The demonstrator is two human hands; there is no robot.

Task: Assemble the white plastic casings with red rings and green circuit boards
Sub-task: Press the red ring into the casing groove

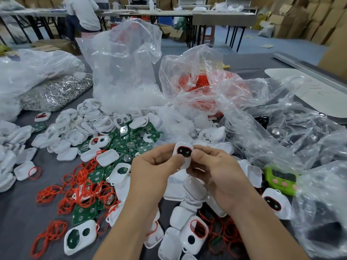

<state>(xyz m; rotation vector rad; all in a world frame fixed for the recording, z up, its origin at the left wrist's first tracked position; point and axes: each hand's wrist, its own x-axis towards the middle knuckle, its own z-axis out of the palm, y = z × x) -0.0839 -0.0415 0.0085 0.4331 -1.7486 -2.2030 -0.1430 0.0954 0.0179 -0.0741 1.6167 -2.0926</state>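
Note:
Both hands hold one white plastic casing (183, 149) up in the middle of the view; a red ring lines its dark window. My left hand (154, 169) grips its left side, thumb on the front. My right hand (216, 167) grips its right side, thumb beside the left one. Loose red rings (82, 194) and green circuit boards (122, 143) lie scattered on the grey table (22, 212) among several empty white casings (65, 128). A casing with a red ring (195, 233) lies near my right forearm.
Clear plastic bags stand behind the parts: one with white pieces (124, 72), one with red rings (199, 81), a crumpled one (291, 132) at right. A bag of silver metal parts (54, 92) lies at left. A green timer (281, 180) sits right. A person (82, 14) stands far back.

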